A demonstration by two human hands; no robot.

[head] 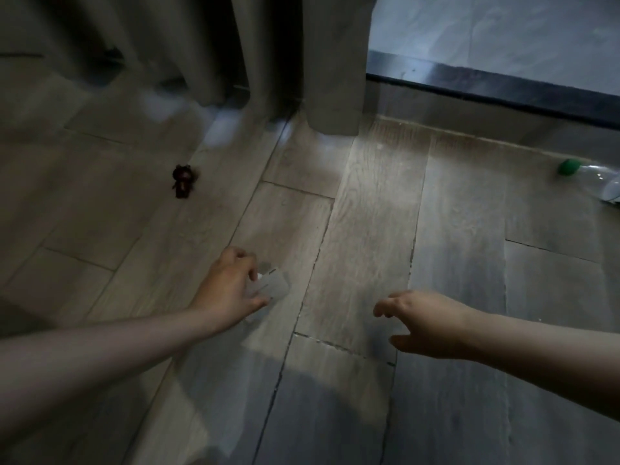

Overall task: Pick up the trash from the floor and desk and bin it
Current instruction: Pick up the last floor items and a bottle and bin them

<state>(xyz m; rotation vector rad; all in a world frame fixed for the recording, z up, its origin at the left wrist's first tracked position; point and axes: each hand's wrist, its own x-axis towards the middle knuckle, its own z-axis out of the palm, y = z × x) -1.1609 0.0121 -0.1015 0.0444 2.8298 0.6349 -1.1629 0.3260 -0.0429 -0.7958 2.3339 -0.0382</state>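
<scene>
A wood-plank floor (369, 213) fills most of the view, lit in a pale patch through the middle and dim toward the edges. Grey curtains (261, 45) hang at 12 o'clock, their hems reaching the floor, and a dark threshold strip (503, 85) runs across at 2 o'clock. Two bare forearms reach in from 8 and 4 o'clock. The left hand (228, 290), just left of centre, has its grip closed round a clear plastic piece (273, 286) that lies low at the floor (too blurred to tell what it is). The right hand (426, 323), at 5 o'clock, holds nothing, its grip loose with fingers lightly curled. A clear bottle (600, 182) with a green cap (568, 167) lies on its side at 3 o'clock, cut by the frame edge. A small dark red figurine (183, 181) stands at 10 o'clock, well apart from both hands.
</scene>
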